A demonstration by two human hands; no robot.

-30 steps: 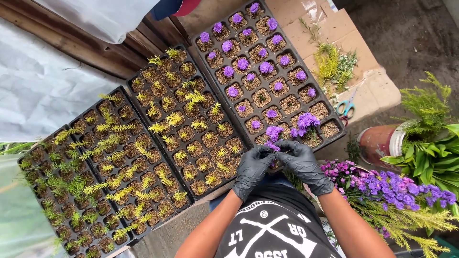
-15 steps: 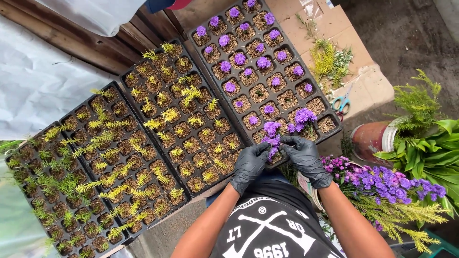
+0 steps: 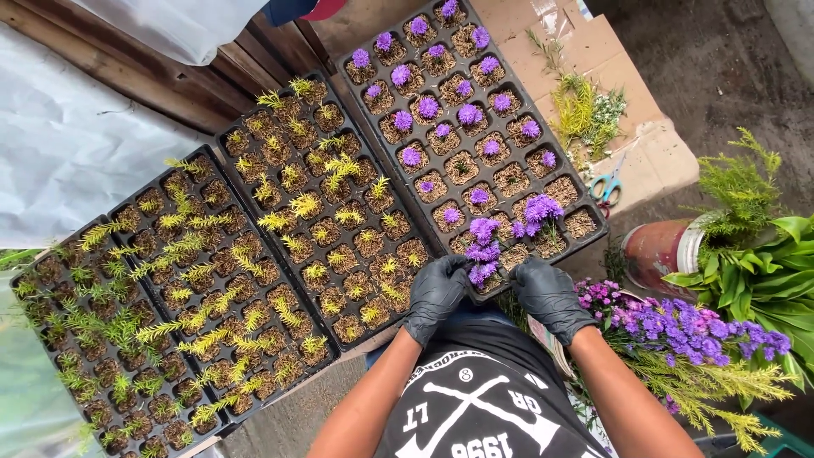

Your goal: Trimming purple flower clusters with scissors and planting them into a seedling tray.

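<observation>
Both my hands wear black gloves and meet at the near edge of a black seedling tray [image 3: 593, 222] planted with purple flowers. My left hand [image 3: 436, 294] pinches a purple flower cutting [image 3: 482, 251] at a front cell of that tray. My right hand [image 3: 547, 293] presses its fingers down beside the same cutting. Another taller purple cutting [image 3: 539, 209] stands one cell to the right. Most cells further back each hold a small purple bloom.
Left of it lie three black trays [image 3: 297, 220] of yellow-green cuttings. Blue-handled scissors [image 3: 605, 186] rest on cardboard [image 3: 653, 153] with loose sprigs. A red pot [image 3: 661, 248] with green plants and a bunch of purple flowers [image 3: 678, 326] lie at right. White sheeting covers the upper left.
The view has drifted slightly. My hands stay at the same front cell, fingers closing in tighter around the purple cutting's base.
</observation>
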